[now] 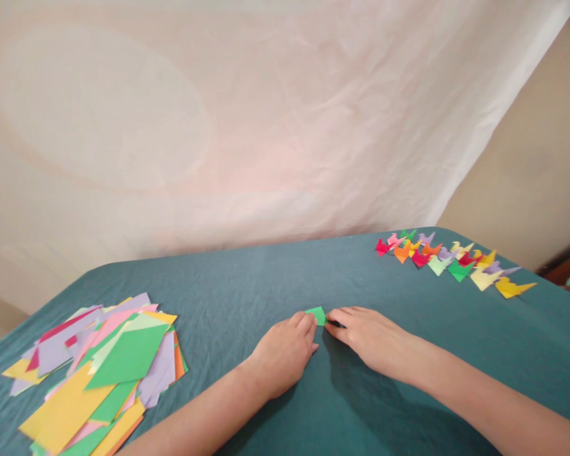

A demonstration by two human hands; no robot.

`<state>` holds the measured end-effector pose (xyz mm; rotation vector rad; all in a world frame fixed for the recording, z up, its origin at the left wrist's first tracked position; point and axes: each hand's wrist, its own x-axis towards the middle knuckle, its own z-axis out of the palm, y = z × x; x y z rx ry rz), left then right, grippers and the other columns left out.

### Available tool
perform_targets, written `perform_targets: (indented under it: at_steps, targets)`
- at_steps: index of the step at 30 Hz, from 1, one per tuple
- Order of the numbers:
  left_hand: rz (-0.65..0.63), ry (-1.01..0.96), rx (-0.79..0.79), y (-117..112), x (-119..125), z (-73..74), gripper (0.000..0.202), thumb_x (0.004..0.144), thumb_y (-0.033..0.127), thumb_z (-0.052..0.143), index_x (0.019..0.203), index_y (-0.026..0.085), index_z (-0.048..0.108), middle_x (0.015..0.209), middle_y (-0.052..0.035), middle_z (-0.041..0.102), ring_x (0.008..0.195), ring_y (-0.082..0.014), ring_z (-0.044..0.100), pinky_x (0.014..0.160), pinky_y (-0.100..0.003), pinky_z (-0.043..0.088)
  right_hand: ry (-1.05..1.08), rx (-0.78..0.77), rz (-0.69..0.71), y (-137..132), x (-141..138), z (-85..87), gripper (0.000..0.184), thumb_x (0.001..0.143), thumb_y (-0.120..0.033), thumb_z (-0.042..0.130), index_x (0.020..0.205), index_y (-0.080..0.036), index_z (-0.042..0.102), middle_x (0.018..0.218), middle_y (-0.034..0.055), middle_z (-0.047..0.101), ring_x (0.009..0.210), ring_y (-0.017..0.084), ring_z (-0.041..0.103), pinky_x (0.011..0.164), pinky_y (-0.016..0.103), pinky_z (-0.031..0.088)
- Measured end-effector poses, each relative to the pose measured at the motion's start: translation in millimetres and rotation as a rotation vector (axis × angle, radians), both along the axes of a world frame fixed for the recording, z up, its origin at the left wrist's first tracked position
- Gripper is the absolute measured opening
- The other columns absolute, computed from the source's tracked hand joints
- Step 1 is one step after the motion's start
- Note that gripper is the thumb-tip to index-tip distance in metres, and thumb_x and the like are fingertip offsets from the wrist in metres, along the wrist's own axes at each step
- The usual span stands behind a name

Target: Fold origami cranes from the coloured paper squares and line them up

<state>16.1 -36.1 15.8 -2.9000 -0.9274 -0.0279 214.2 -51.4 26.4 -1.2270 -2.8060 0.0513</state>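
Observation:
A small folded green paper point(318, 315) lies on the teal tablecloth point(247, 285) near the middle of the table. My left hand point(285, 358) rests knuckles-up with its fingertips pressed onto the paper's left edge. My right hand point(368, 339) lies beside it, fingers close together and pressing the paper's right edge. Most of the paper is hidden under the fingertips.
A loose pile of coloured paper sheets point(99, 373), green, yellow, pink, lilac and orange, lies at the front left. Several small folded paper figures point(449, 259) in mixed colours sit in a row at the back right. A pale cloth backdrop point(247, 114) hangs behind the table.

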Motion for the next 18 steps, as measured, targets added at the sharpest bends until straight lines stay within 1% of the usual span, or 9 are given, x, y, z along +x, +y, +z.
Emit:
perform_targets:
  at_steps: [6, 9, 11, 13, 16, 18]
  targets:
    - [-0.008, 0.009, -0.018, 1.1, 0.1, 1.3, 0.032, 0.092, 0.028, 0.036, 0.119, 0.012, 0.046, 0.115, -0.011, 0.053, 0.107, -0.0233, 0.049, 0.086, -0.033, 0.044, 0.034, -0.104, -0.023, 0.7, 5.3, 5.6, 0.03, 0.09, -0.012, 0.037, 0.106, -0.014, 0.062, 0.108, 0.0115, 0.061, 0.101, 0.022, 0.055, 0.087, 0.034, 0.043]
    - [-0.014, 0.012, -0.017, 1.4, 0.2, 2.0, 0.032, 0.092, 0.027, 0.037, 0.118, 0.011, 0.046, 0.115, -0.0112, 0.053, 0.106, -0.023, 0.049, 0.087, -0.033, 0.043, 0.093, -0.18, 0.03, 5.8, 15.3, 9.1, 0.034, 0.087, -0.009, 0.037, 0.111, -0.015, 0.061, 0.115, 0.01, 0.059, 0.105, 0.021, 0.054, 0.088, 0.031, 0.043]
    - [-0.016, 0.01, -0.018, 1.4, 0.2, 1.7, 0.031, 0.092, 0.027, 0.038, 0.117, 0.011, 0.046, 0.114, -0.0112, 0.054, 0.106, -0.0231, 0.049, 0.088, -0.033, 0.043, 0.16, -0.236, 0.07, 9.5, 20.6, 9.4, 0.041, 0.083, -0.003, 0.037, 0.116, -0.017, 0.058, 0.119, 0.0072, 0.057, 0.106, 0.018, 0.054, 0.089, 0.027, 0.042]
    - [-0.015, 0.003, -0.014, 1.2, 0.0, 0.9, 0.031, 0.091, 0.027, 0.04, 0.117, 0.011, 0.047, 0.113, -0.011, 0.054, 0.107, -0.0231, 0.048, 0.089, -0.033, 0.042, 0.218, -0.21, 0.041, 11.6, 21.0, 7.4, 0.047, 0.082, 0.0, 0.034, 0.119, -0.02, 0.055, 0.117, 0.0054, 0.058, 0.105, 0.016, 0.054, 0.09, 0.027, 0.042]
    - [-0.011, -0.007, -0.007, 0.9, -0.2, -0.5, 0.032, 0.091, 0.027, 0.041, 0.118, 0.012, 0.046, 0.112, -0.0102, 0.054, 0.106, -0.0226, 0.049, 0.089, -0.033, 0.042, 0.202, -0.091, 0.014, 10.8, 12.3, 1.9, 0.042, 0.083, -0.003, 0.037, 0.117, -0.019, 0.056, 0.117, 0.0074, 0.057, 0.106, 0.02, 0.052, 0.091, 0.033, 0.042]
    - [0.004, -0.016, -0.003, 0.9, -0.1, -1.0, 0.032, 0.09, 0.028, 0.043, 0.117, 0.012, 0.047, 0.11, -0.0091, 0.055, 0.103, -0.0217, 0.05, 0.088, -0.032, 0.042, 0.184, -0.02, 0.046, 9.2, 4.9, -2.3, 0.04, 0.083, -0.005, 0.04, 0.117, -0.018, 0.056, 0.118, 0.0087, 0.056, 0.107, 0.021, 0.05, 0.091, 0.036, 0.042]
